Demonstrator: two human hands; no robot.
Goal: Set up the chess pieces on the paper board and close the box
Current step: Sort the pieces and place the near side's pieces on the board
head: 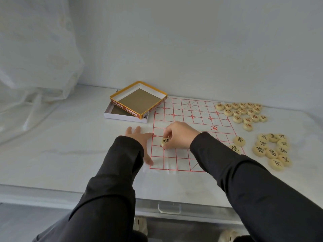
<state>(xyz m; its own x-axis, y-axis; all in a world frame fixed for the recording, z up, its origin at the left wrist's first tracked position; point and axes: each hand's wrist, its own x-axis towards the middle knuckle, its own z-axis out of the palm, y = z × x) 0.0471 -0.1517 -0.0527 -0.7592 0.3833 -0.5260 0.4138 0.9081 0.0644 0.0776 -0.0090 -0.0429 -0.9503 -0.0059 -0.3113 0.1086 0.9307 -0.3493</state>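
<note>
The person leans over the white tabletop (70, 145) with both arms in dark sleeves. The left hand (139, 138) lies flat, fingers straight and spread, pressing down just at the left edge of the paper board (192, 110). The right hand (180, 137) has its fingertips curled round one chess piece (165, 141) with a black character, pinching it over the near left part of the red grid; whether it touches the paper I cannot tell. The box (122, 117) sits open at the board's far left corner, with its yellow-rimmed lid (129, 109) lying tilted across it. To the right of the board lie a far heap of red-lettered pieces (242, 112) and a nearer heap of black-lettered pieces (272, 151), with two loose pieces (239, 141) at the board's right edge
</note>
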